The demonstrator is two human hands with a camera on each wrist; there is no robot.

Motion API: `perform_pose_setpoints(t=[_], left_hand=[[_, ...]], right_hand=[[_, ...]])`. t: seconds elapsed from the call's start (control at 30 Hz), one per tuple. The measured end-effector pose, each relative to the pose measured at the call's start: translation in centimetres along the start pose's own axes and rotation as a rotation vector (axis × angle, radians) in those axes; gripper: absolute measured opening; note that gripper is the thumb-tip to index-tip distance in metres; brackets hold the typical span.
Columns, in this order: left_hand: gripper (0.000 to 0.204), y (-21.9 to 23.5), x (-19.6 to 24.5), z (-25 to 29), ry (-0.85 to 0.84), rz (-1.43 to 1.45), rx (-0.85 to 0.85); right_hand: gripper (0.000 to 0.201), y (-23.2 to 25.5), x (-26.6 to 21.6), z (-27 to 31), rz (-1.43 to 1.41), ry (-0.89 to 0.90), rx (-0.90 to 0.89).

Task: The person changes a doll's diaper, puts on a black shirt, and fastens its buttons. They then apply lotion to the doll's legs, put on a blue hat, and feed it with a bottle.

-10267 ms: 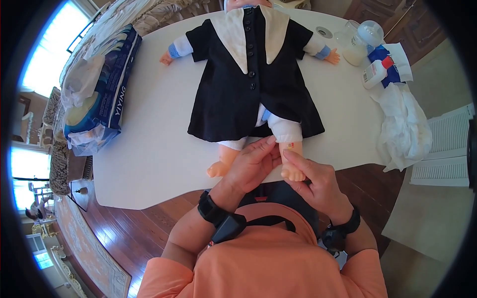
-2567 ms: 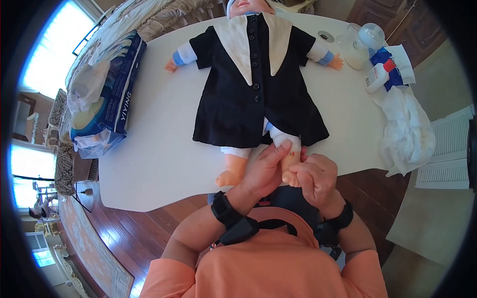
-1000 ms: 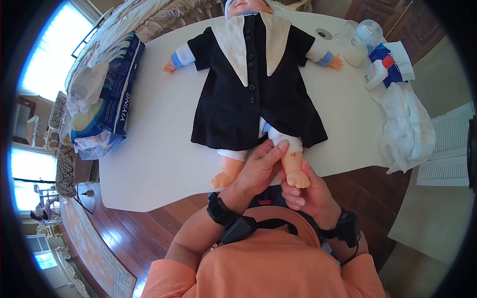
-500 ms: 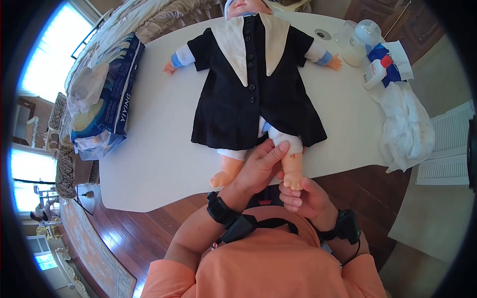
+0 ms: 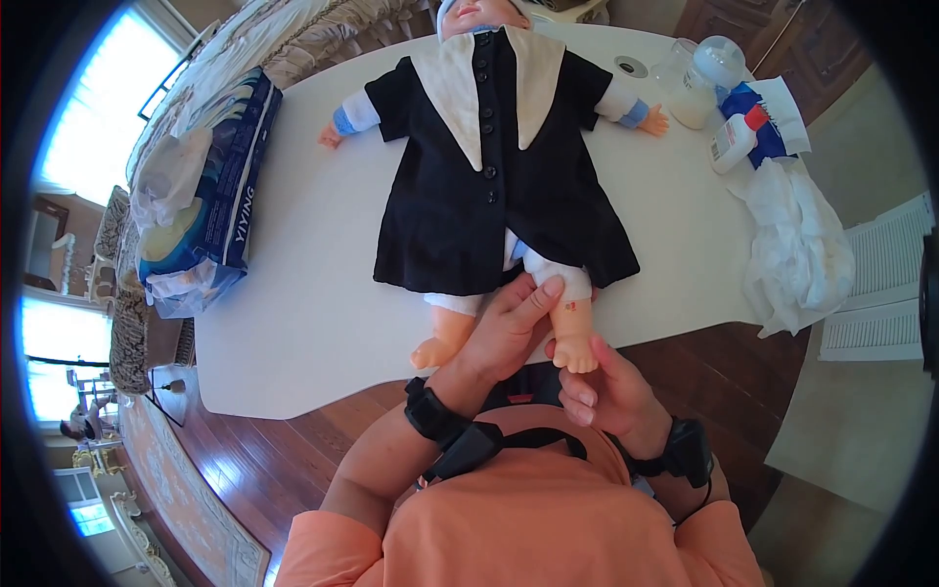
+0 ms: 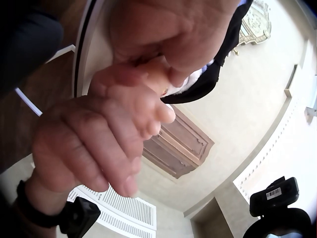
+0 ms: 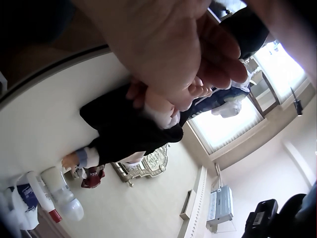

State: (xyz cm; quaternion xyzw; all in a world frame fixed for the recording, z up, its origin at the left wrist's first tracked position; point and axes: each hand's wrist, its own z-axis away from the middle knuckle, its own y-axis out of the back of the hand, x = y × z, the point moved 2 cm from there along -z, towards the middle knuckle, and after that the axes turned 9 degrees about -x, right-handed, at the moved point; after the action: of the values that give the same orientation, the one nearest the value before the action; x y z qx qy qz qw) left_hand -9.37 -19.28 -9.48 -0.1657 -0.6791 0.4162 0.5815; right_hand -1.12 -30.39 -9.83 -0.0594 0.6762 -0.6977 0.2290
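Observation:
A doll (image 5: 494, 220) in a black dress with a wide cream collar lies on its back on the white table (image 5: 303, 342), feet toward the person. My left hand (image 5: 511, 331) holds one leg (image 5: 573, 318) from the side, its thumb lying at the white legging cuff and its fingers passing under. A small red mark shows on that shin. Around the bare foot (image 5: 575, 354) of the same leg is my right hand (image 5: 618, 393), thumb along the side and fingers curled beneath; the left wrist view shows these fingers (image 6: 106, 144) bent by the toes. The other leg (image 5: 448, 335) rests on the tabletop.
A blue diaper pack (image 5: 220, 196) stands at the table's left edge. Along the right side are a baby bottle (image 5: 696, 98), a white bottle with a red cap (image 5: 738, 142), a blue packet (image 5: 768, 132) and a crumpled white plastic bag (image 5: 797, 249).
My right hand has gone from over the foot to beside and below it, its fingers shifting slightly about the toes. The left hand keeps its hold on the leg.

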Motion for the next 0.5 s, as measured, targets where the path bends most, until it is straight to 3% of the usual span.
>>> perform_pose_setpoints(t=[0.33, 0.5], left_hand=[[0.044, 0.80, -0.42, 0.09, -0.017, -0.017, -0.017], [0.039, 0.32, -0.05, 0.43, -0.040, 0.003, -0.068]], right_hand=[[0.060, -0.31, -0.63, -0.38, -0.071, 0.020, 0.063], [0.062, -0.14, -0.79, -0.46, -0.138, 0.032, -0.056]])
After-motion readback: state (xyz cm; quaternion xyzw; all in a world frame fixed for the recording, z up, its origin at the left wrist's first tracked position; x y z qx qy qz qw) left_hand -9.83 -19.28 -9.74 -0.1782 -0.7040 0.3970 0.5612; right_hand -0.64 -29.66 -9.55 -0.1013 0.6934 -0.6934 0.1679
